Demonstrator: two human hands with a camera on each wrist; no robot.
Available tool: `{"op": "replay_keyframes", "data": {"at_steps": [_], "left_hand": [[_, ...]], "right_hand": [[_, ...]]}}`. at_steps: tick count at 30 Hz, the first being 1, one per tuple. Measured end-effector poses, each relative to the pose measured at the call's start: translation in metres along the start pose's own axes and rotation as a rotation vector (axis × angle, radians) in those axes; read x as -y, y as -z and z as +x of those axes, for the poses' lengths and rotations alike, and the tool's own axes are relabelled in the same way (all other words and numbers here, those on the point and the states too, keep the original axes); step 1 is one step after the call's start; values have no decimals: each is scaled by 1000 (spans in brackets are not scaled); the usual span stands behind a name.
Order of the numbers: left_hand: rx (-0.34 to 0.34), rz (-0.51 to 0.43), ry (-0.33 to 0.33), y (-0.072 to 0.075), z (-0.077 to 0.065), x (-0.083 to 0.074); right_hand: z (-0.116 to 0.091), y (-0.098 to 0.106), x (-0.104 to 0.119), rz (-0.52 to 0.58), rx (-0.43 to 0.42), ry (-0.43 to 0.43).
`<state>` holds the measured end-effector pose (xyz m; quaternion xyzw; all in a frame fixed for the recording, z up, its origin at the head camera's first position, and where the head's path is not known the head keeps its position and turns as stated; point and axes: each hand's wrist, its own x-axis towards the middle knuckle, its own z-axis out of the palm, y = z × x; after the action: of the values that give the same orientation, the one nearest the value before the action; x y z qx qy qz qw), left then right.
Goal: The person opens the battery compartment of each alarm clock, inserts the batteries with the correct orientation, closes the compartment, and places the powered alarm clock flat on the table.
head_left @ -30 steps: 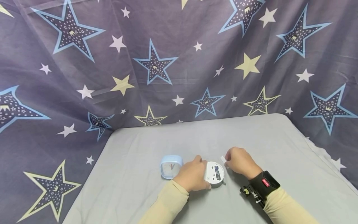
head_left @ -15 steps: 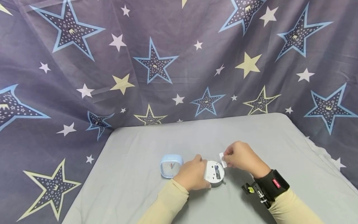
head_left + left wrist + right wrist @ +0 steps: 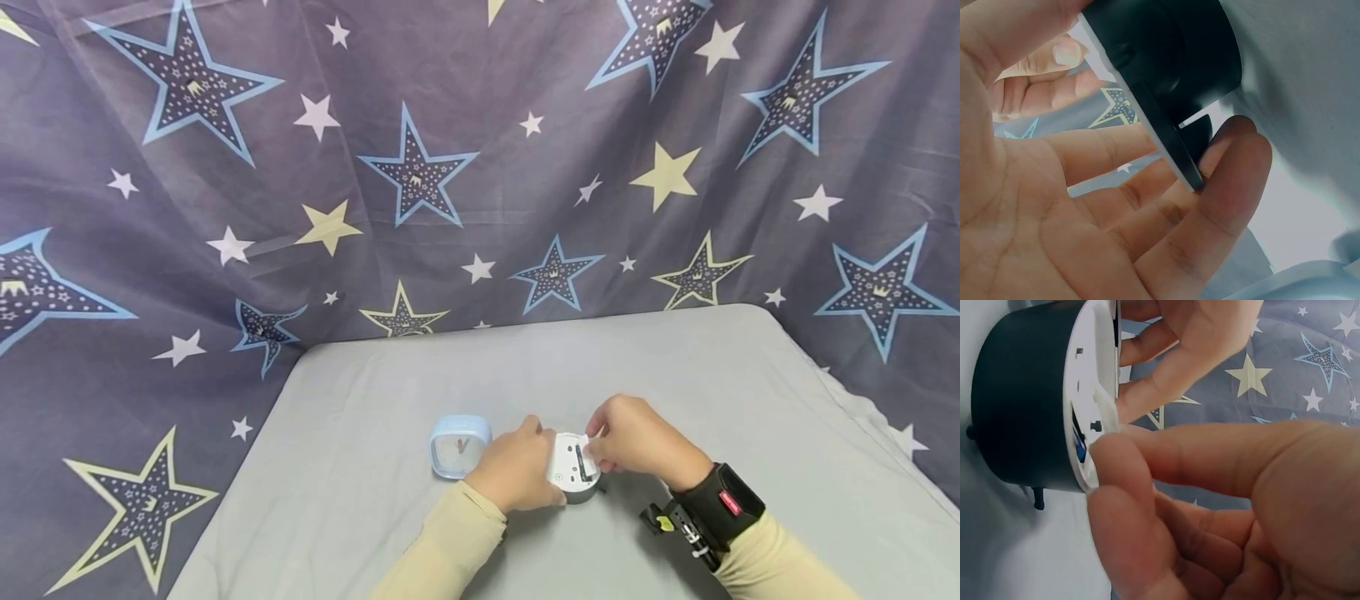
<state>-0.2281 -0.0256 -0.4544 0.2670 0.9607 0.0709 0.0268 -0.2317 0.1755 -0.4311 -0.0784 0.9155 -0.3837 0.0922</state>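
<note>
A round clock (image 3: 564,460) with a dark body (image 3: 1025,394) lies face down, its white back up. My left hand (image 3: 514,468) grips it from the left, with fingers curled around its rim in the left wrist view. At the clock's right side my right hand (image 3: 639,440) pinches a white battery cover (image 3: 1107,407) between thumb and finger. The cover stands over the battery slot, where a bit of blue and dark battery (image 3: 1080,450) shows. Whether the cover sits in its groove is hidden by the fingertips. Small dark feet (image 3: 1038,498) stick out from the body.
A light blue square clock (image 3: 461,423) stands just left of my left hand, its dial facing me. Grey cloth (image 3: 360,467) covers the table, and a star-patterned curtain (image 3: 480,167) hangs behind and at the sides.
My right hand lifted the white cover beside the clock and turned it, then brought it left and down onto the clock's back. The left hand and the clock have stayed in place.
</note>
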Motion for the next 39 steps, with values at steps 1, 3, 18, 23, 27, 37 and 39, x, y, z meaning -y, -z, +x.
{"op": "replay_keyframes", "data": {"at_steps": [1, 3, 18, 23, 27, 37, 39], "left_hand": [[-1, 1, 0, 0, 0, 0], [-1, 1, -1, 0, 0, 0], [-2, 8, -1, 0, -1, 0], [-5, 6, -2, 0, -1, 0], [-5, 3, -2, 0, -1, 0], [3, -3, 4, 2, -1, -1], [2, -4, 3, 2, -2, -1]], "right_hand": [[0, -1, 0, 2, 1, 0], [0, -2, 0, 3, 5, 0], [0, -12, 1, -77, -6, 44], [1, -13, 0, -97, -32, 46], [2, -12, 0, -119, -49, 54], [1, -12, 3, -168, -63, 69], [1, -12, 3, -179, -68, 75]]}}
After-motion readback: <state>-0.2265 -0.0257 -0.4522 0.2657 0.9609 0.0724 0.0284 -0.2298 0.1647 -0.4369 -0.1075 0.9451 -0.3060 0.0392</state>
